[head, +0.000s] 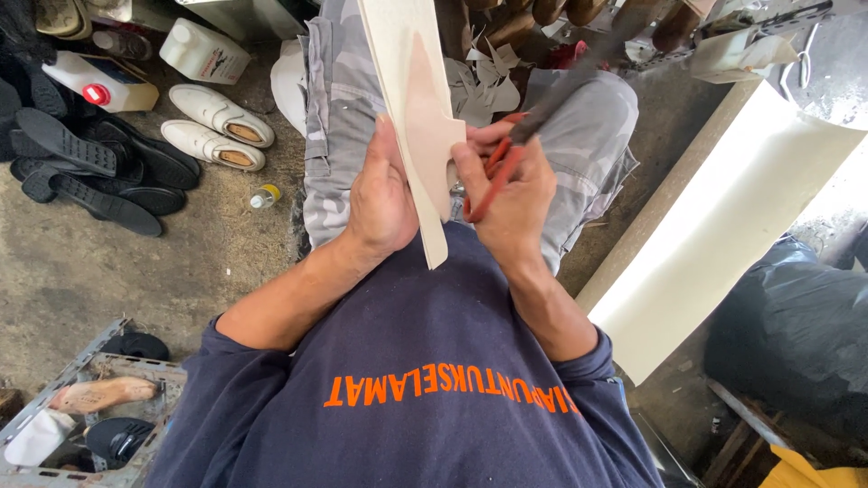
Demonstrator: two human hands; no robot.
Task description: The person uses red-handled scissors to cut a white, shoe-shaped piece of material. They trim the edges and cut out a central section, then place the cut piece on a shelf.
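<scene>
Red-handled scissors [493, 172] sit clamped in the right hand [508, 194], fingers through the loops, dark blades running up toward one o'clock. The left hand [380, 194] is closed on a cream sheet strip [418, 108], pinching its edge and holding it upright over the lap, its lower tip touching the navy shirt. The blades meet the strip at its notched right edge. To cut cleanly here, I'd say keep the strip taut and feed it into the blades, turning the sheet, not the scissors. Offcuts [479, 86] lie at twelve o'clock, white shoes [217, 126] at ten, a pale roll [723, 226] at three.
</scene>
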